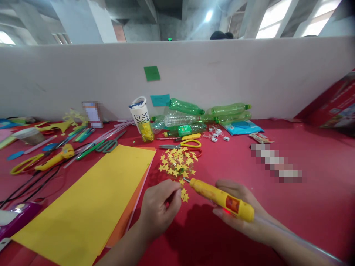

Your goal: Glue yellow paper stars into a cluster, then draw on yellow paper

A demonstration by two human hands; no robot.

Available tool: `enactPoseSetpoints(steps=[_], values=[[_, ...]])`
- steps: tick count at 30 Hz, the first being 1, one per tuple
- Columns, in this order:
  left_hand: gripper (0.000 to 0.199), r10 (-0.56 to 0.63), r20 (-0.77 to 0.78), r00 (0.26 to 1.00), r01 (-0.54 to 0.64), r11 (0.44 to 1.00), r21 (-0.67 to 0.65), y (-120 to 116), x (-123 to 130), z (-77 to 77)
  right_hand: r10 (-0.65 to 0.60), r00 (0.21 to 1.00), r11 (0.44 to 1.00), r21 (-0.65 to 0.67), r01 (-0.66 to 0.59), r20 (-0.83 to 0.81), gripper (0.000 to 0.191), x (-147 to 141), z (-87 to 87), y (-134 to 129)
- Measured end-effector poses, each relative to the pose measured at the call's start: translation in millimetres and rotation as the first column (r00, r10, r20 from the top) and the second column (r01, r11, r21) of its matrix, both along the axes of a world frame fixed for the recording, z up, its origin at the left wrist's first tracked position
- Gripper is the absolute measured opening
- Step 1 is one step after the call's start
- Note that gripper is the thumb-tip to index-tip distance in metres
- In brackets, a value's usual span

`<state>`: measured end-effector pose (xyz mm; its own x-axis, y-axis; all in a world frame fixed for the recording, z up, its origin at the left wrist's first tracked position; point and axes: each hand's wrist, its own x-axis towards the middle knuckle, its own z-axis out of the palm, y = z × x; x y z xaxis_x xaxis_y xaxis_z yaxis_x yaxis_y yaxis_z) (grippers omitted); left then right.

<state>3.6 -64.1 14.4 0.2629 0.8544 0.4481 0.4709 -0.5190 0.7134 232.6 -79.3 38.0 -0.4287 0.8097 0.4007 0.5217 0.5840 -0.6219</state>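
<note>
My right hand [244,214] grips a yellow hot glue gun [222,197], a clear glue stick [294,238] trailing from its rear. The gun's metal nozzle [186,180] points left, close to the fingertips of my left hand [161,207]. Those fingers are closed in a pinch; what they hold, if anything, is too small to make out. Just beyond them, many yellow paper stars [175,162] are heaped over something clear and greenish, mostly hidden. A few more stars [184,195] lie on the red table between my hands.
Yellow paper sheets [91,199] lie at left, near grey-green scissors [108,145] and a second yellow glue gun [59,157]. Yellow-handled scissors [188,143], a cutter [191,137], a white cup [139,114] and green plastic bottles [185,106] stand or lie before the white partition [83,74].
</note>
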Motion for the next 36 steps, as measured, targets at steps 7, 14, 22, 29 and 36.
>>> enactPoseSetpoints(steps=[7, 14, 22, 29, 36], values=[[0.020, 0.038, 0.275, 0.961, 0.104, 0.871, -0.481, 2, 8, 9.7, -0.300, 0.921, 0.953, 0.114, 0.279, 0.248, 0.003, 23, -1.3, 22], [0.018, 0.098, 0.476, 0.874, 0.316, 0.631, -0.708, 4, 12, 3.5, -0.203, 0.787, 0.943, -0.099, 0.317, 0.582, 0.011, 33, -39.4, 41], [0.015, 0.146, 0.601, 0.786, 0.505, 0.409, -0.760, 1, 20, 2.1, 0.063, 0.982, 0.998, 0.016, -0.067, 0.177, 0.013, -3, -2.8, 17], [0.011, 0.113, 0.702, 0.703, 0.644, 0.319, -0.696, -2, 23, -2.9, 0.160, 0.985, 0.982, -0.092, -0.165, -0.068, 0.009, -20, -10.2, 9], [0.014, 0.093, 0.728, 0.680, 0.689, 0.258, -0.677, -1, 24, -5.1, 0.164, 0.984, 0.980, -0.103, -0.170, -0.073, 0.006, -21, -11.4, 9]])
